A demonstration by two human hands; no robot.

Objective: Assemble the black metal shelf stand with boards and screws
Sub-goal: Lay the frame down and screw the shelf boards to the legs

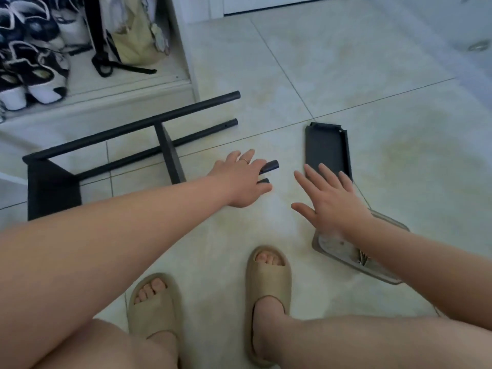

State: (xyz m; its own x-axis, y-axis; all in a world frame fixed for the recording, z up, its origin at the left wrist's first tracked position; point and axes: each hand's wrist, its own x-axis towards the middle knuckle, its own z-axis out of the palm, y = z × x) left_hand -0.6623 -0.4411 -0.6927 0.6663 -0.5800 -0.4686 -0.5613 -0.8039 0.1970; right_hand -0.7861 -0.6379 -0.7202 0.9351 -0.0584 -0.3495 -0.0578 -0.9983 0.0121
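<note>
under left hand [237, 182], gripped black tubes [271, 165], board [326, 149] by spread right hand [332, 206]

Frame [133, 129]: matt black metal. Board [326, 150]: matt black. Floor [346, 62]: glossy pale tile. Tray [343, 251]: clear plastic.

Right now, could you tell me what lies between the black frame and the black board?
Head view: the left hand, gripping two small black pieces, then bare tile.
</note>
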